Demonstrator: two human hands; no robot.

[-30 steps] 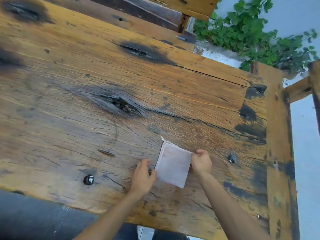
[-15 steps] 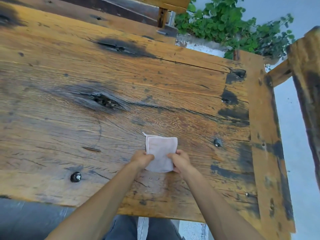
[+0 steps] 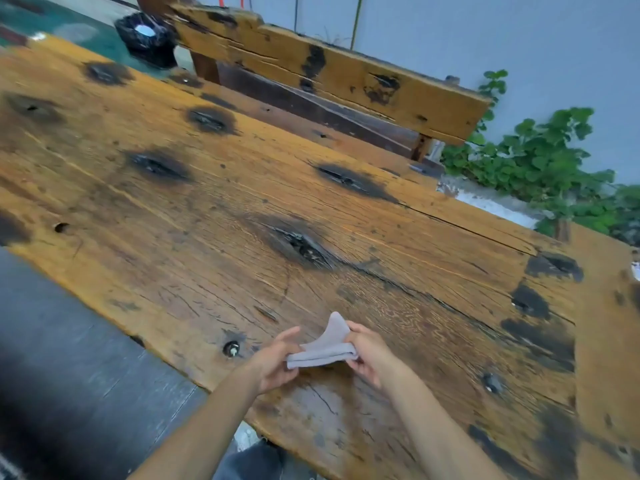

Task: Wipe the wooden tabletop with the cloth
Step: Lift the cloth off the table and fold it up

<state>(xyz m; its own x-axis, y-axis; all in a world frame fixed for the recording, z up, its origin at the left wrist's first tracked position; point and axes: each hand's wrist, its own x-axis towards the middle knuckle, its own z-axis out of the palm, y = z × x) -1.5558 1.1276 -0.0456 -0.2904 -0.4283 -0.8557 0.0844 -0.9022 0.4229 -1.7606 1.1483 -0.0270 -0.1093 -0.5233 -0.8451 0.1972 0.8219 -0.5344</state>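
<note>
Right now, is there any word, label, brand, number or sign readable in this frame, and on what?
None: no readable text anywhere.
The cloth, held by the left hand and the right hand, shows no label.
The wooden tabletop bears only dark knots and stains.

Two bare forearms reach in from the bottom edge of the head view, with no sleeves, watch, bracelet or rings showing on them. The left hand (image 3: 273, 365) and the right hand (image 3: 370, 358) are ungloved, with short, plain fingernails. Between the forearms, low in the picture, a patch of dark blue-grey denim trousers (image 3: 249, 459) shows, with a seam line across it.
</note>
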